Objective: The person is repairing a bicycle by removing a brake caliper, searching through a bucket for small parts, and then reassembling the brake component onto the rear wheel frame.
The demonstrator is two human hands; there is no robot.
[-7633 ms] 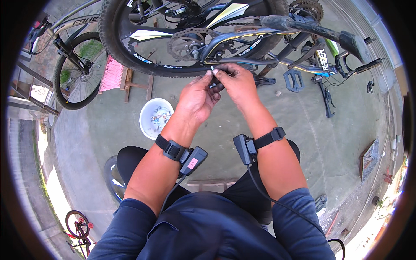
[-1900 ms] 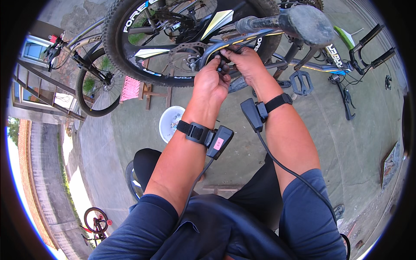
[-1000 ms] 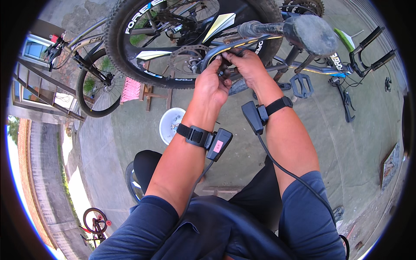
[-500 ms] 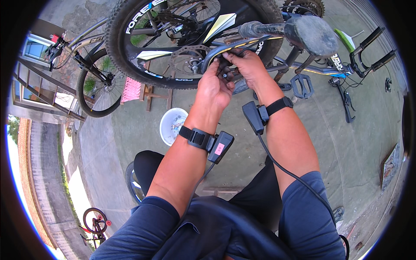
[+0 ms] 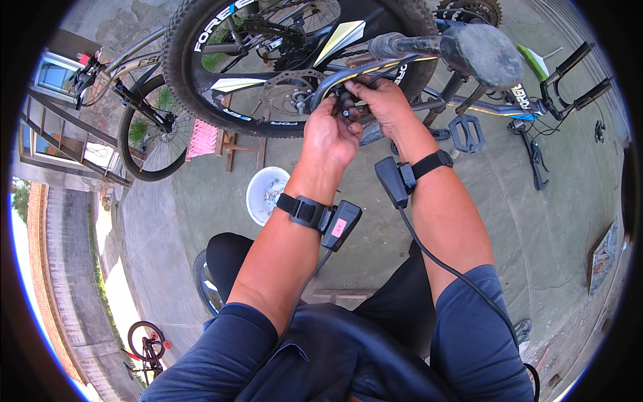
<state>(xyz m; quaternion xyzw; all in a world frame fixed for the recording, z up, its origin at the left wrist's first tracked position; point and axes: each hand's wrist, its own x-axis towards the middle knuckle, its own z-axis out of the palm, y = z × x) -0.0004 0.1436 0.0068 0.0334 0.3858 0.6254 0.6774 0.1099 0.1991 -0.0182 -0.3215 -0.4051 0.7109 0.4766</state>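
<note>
Both my hands work close together at the rear of a bicycle, beside the brake disc [image 5: 281,92] and under the frame tube [image 5: 328,82]. My left hand [image 5: 333,131] is palm up with curled fingers around a small black part [image 5: 346,107], which has a shiny round end; its exact kind is hard to make out. On the right, my right hand [image 5: 382,100] pinches with thumb and fingers at the tube's inner side, against the same spot. Its fingertips are partly hidden. The wheel's tyre [image 5: 175,74] and the worn saddle [image 5: 481,57] are close by.
A white bucket [image 5: 258,213] with small metal parts stands on the floor. One pedal [image 5: 467,134] and the handlebar [image 5: 569,80] lie to the right. A second bicycle [image 5: 127,157] stands at left, near a pink-topped stool [image 5: 203,139]. Another bicycle [image 5: 145,340] is at lower left.
The fingers of my left hand have shifted slightly around the small black part, whose shiny end has moved up a little. The right hand has barely moved.
</note>
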